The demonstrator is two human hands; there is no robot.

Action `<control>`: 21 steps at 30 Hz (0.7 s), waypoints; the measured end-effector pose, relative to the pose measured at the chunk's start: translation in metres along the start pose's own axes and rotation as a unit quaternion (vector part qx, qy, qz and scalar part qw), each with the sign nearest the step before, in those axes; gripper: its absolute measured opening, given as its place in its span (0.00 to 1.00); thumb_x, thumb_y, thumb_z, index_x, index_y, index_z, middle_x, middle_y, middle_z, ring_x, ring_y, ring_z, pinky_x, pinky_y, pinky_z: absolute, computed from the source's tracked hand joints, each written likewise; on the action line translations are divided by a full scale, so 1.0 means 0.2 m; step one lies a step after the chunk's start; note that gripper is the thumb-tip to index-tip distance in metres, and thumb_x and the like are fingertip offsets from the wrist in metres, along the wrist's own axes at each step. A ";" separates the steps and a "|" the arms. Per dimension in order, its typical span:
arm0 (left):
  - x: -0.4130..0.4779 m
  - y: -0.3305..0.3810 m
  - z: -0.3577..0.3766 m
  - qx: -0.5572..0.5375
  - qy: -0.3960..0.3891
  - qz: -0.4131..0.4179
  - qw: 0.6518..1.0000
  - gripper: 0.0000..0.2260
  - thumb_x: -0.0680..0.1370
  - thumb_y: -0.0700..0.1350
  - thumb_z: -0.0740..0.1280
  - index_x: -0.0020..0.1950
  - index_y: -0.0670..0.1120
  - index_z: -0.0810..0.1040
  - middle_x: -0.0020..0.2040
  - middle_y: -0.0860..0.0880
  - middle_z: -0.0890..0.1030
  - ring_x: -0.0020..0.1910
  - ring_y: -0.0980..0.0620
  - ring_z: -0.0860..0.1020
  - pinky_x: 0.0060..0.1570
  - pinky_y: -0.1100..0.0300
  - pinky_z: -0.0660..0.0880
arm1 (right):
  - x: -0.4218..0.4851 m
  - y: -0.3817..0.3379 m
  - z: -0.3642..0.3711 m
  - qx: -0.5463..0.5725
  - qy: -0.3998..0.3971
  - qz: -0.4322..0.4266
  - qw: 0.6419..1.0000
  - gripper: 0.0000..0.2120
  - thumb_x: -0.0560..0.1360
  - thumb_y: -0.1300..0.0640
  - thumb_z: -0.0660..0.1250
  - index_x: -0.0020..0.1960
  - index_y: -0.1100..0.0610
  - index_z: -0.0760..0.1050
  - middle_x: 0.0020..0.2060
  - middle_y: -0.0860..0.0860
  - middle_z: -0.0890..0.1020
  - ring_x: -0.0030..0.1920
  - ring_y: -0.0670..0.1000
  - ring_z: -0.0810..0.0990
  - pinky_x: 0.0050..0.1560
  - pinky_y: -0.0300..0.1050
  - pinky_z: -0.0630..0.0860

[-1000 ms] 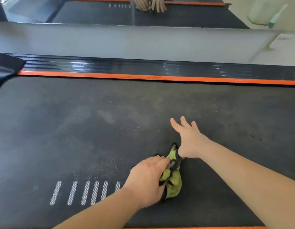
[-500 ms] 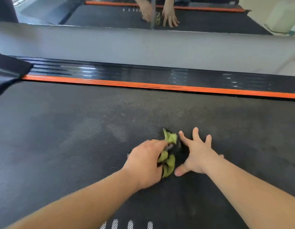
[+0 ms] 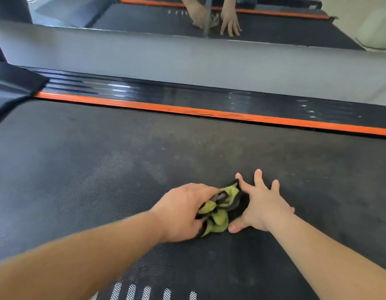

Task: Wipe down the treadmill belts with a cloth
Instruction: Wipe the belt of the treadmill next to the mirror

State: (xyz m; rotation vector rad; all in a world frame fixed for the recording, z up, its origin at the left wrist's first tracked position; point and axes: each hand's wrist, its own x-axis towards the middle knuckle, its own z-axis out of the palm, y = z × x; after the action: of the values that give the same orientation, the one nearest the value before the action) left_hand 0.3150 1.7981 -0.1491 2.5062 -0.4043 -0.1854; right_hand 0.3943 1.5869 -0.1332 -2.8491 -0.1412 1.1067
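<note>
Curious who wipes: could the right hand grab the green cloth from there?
Probably yes: the right hand lies spread on the belt right beside the cloth, though the left hand grips it.

Belt [image 3: 101, 169]: spans the near and middle ground, left to right.
Cloth [image 3: 220, 211]: on the belt, near centre, between the two hands.
Left hand [image 3: 181, 215]: on the cloth's left side, gripping it.
Right hand [image 3: 263, 206]: flat on the belt, just right of the cloth.
Dash marks [image 3: 144, 292]: on the belt, nearer than the hands.
Edge strip [image 3: 209, 112]: along the belt's far side.
Side rail [image 3: 187, 98]: just behind the edge strip.
Cover [image 3: 12, 87]: far left, at the belt's left end.
Floor [image 3: 166, 59]: behind the side rail.
Mirror [image 3: 144, 20]: farthest back, behind the floor.
</note>
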 end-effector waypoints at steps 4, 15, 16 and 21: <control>0.10 -0.39 -0.26 0.077 0.045 -0.148 0.985 0.25 0.75 0.50 0.67 0.73 0.59 0.70 0.67 0.55 0.78 0.67 0.48 0.76 0.63 0.53 0.75 | 0.00 0.01 0.00 0.000 0.005 -0.005 1.000 0.66 0.59 0.37 0.84 0.77 0.25 0.36 0.79 0.40 0.28 0.80 0.62 0.30 0.69 0.83 0.56; 0.06 -0.11 -0.05 0.024 -0.008 -0.008 1.000 0.23 0.76 0.53 0.68 0.70 0.58 0.71 0.62 0.57 0.79 0.63 0.54 0.76 0.61 0.57 0.74 | -0.01 0.00 -0.01 -0.005 -0.008 -0.009 1.000 0.66 0.59 0.36 0.84 0.76 0.25 0.35 0.78 0.40 0.27 0.80 0.62 0.30 0.68 0.84 0.57; 0.08 -0.18 -0.09 0.038 0.010 -0.062 0.997 0.23 0.76 0.52 0.69 0.71 0.58 0.70 0.63 0.57 0.79 0.64 0.52 0.76 0.62 0.54 0.75 | -0.01 0.00 -0.01 -0.004 -0.008 -0.012 1.000 0.66 0.59 0.36 0.83 0.77 0.25 0.35 0.78 0.40 0.27 0.80 0.62 0.30 0.68 0.84 0.56; 0.18 -0.04 -0.02 0.109 0.139 -0.276 0.945 0.17 0.75 0.53 0.68 0.62 0.52 0.71 0.58 0.51 0.79 0.58 0.44 0.78 0.53 0.50 0.77 | 0.00 -0.01 0.00 -0.013 -0.008 -0.007 1.000 0.66 0.61 0.36 0.83 0.77 0.27 0.34 0.78 0.42 0.26 0.79 0.63 0.29 0.69 0.83 0.55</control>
State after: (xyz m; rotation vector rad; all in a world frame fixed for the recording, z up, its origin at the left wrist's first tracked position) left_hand 0.3513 1.7960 -0.1522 2.7530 0.4222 0.0022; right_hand 0.3939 1.5885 -0.1332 -2.8588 -0.1770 1.1329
